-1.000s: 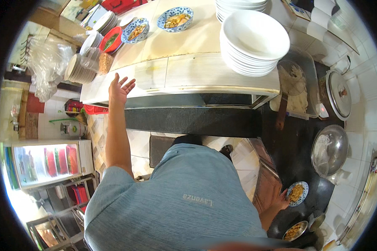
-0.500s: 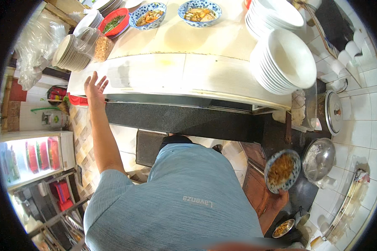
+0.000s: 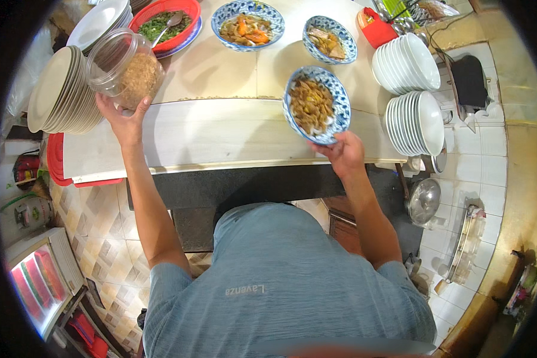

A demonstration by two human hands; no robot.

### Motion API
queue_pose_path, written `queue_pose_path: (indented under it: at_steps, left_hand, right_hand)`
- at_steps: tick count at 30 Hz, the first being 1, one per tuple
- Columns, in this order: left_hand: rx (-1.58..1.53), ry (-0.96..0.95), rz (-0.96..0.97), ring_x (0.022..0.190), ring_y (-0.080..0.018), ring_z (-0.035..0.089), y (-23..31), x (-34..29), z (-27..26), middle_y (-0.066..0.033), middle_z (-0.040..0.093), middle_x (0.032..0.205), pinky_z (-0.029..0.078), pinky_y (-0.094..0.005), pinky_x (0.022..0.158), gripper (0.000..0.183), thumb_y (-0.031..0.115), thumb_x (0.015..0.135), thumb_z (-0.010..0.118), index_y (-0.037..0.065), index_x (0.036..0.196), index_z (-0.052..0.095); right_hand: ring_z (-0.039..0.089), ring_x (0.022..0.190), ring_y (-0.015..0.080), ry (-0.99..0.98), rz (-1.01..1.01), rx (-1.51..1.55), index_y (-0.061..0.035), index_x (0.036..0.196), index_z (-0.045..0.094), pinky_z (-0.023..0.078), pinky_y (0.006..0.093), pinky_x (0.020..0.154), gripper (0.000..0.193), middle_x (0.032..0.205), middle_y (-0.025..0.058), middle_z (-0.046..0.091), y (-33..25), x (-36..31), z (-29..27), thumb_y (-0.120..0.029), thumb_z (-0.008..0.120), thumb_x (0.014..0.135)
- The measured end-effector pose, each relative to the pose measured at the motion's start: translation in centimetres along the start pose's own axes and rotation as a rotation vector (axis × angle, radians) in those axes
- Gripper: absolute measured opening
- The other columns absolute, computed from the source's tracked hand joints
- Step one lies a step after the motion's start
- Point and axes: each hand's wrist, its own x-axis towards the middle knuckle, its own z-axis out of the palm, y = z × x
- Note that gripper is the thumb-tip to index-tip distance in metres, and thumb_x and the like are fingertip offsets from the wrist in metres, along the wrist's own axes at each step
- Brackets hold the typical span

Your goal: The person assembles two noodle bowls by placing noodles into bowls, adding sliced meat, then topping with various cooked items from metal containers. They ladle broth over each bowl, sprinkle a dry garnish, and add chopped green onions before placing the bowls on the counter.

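Note:
My left hand (image 3: 124, 119) is at the near side of a clear plastic jar (image 3: 114, 56), its thumb and fingers round the jar's lower part. Brown fried flakes (image 3: 142, 76) fill the jar's right side. My right hand (image 3: 343, 152) grips the near rim of a blue-and-white patterned bowl (image 3: 339, 113), tipped toward me above the counter's front strip. Brown cooked food (image 3: 310, 104) covers much of its inside, with a little white showing below. Two similar bowls stand farther back: one with orange pieces (image 3: 253, 31), one with pale slices (image 3: 329, 43).
A stack of beige plates (image 3: 52, 89) flanks the jar on the left. Behind it is a red basket (image 3: 192, 27) of chopped greens with a spoon. White bowls are stacked at right, a nearer stack (image 3: 426, 122) and a farther one (image 3: 420, 62). A lidded pan (image 3: 423, 200) sits lower right.
My right hand has brought the bowl of brown food up from the lower right to over the counter. My left hand has reached forward to the jar. The view has shifted.

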Motion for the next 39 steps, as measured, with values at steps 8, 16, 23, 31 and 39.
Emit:
queue_pose_path:
  at_steps: [8,16,23,31,39]
  left_hand:
    - [0.265,0.047,0.056,0.142,-0.0401,0.038,-0.3,2.7,0.0,-0.0278,0.033,0.156,0.034,-0.0491,0.118,0.139,0.044,0.058,0.099,-0.003,0.159,0.017]
    - [0.337,0.088,0.137,0.147,-0.0429,0.03,3.0,4.8,0.6,-0.0282,0.033,0.156,0.026,-0.051,0.122,0.154,0.063,0.05,0.095,-0.003,0.161,0.011]
    - [0.182,0.072,-0.038,0.139,-0.037,0.042,3.4,6.7,2.6,-0.0256,0.04,0.148,0.035,-0.0485,0.117,0.142,0.037,0.059,0.096,0.002,0.161,0.004]
    - [0.172,0.075,-0.07,0.141,-0.0373,0.04,3.4,5.7,1.9,-0.0257,0.036,0.149,0.034,-0.0504,0.117,0.143,0.031,0.062,0.093,0.004,0.16,-0.006]
    - [0.112,0.112,-0.026,0.149,-0.0401,0.029,2.3,7.1,3.2,-0.0294,0.02,0.161,0.024,-0.0492,0.124,0.148,0.041,0.063,0.094,-0.007,0.158,-0.009]
  right_hand:
    - [0.068,0.112,0.0413,0.014,0.0,-0.145,0.0088,0.138,0.048,0.057,0.0538,0.096,0.057,0.129,0.0248,0.065,0.3,7.3,3.6,-0.017,0.052,0.088]
    - [0.066,0.058,0.0182,0.039,0.481,-1.582,-0.0029,0.104,0.07,0.056,0.0338,0.057,0.034,0.083,0.0053,0.071,-7.2,4.5,8.2,-0.035,0.059,0.102]
    - [0.061,0.07,0.0096,-0.63,-0.587,-1.308,0.0021,0.112,0.071,0.049,0.0279,0.065,0.026,0.078,0.0036,0.065,-10.6,17.9,29.7,-0.02,0.062,0.101]
    - [0.07,0.092,0.041,-0.697,-0.603,-1.961,-0.0068,0.106,0.076,0.055,0.0478,0.082,0.03,0.101,0.0227,0.072,1.2,33.0,45.5,-0.03,0.059,0.097]
    - [0.073,0.091,0.0359,-0.4,-0.995,-2.285,-0.0158,0.12,0.074,0.057,0.0459,0.081,0.039,0.093,0.021,0.074,-5.6,34.3,43.9,-0.004,0.061,0.085]
